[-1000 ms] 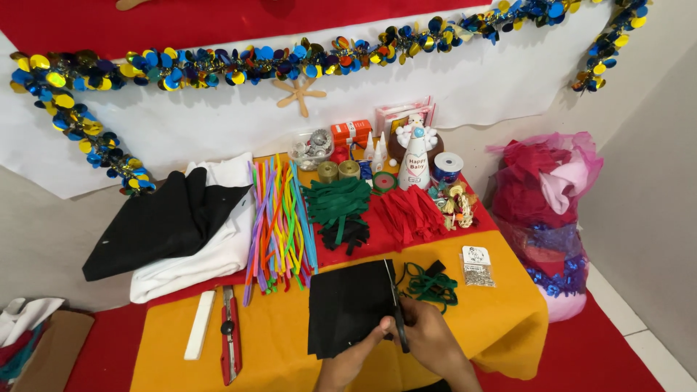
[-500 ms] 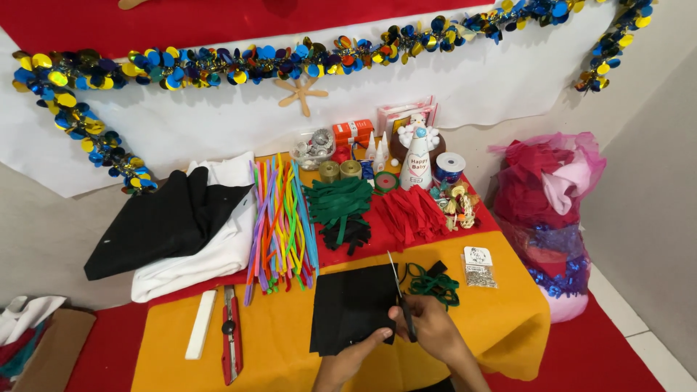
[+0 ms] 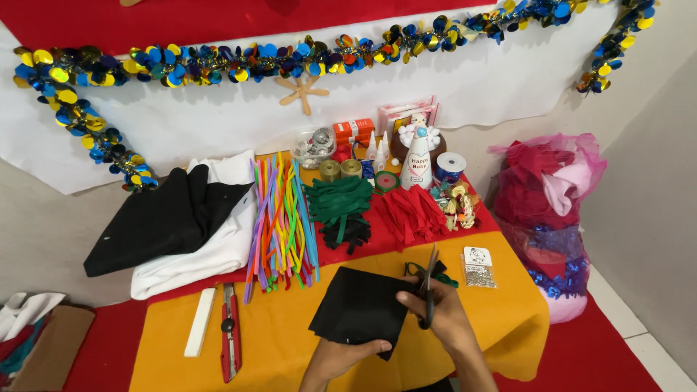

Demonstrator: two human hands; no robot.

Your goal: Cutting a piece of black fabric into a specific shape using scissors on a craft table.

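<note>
My left hand (image 3: 341, 357) pinches the near edge of a black felt sheet (image 3: 361, 308) that lies over the yellow tablecloth (image 3: 283, 341). My right hand (image 3: 441, 313) grips a pair of scissors (image 3: 430, 279), blades pointing away from me along the sheet's right edge. Behind the blades lies a scrap of green ribbon (image 3: 443, 274).
A red utility knife (image 3: 230, 330) and a white bar (image 3: 200, 332) lie at the left. Coloured foam strips (image 3: 282, 221), green felt strips (image 3: 337, 205), red felt strips (image 3: 410, 213), folded black and white cloth (image 3: 174, 221), a small packet (image 3: 479, 266), a bag of fabric (image 3: 544, 210).
The scissors have shifted to the right along the sheet's edge. The black sheet has turned and slid a little toward me under my left hand.
</note>
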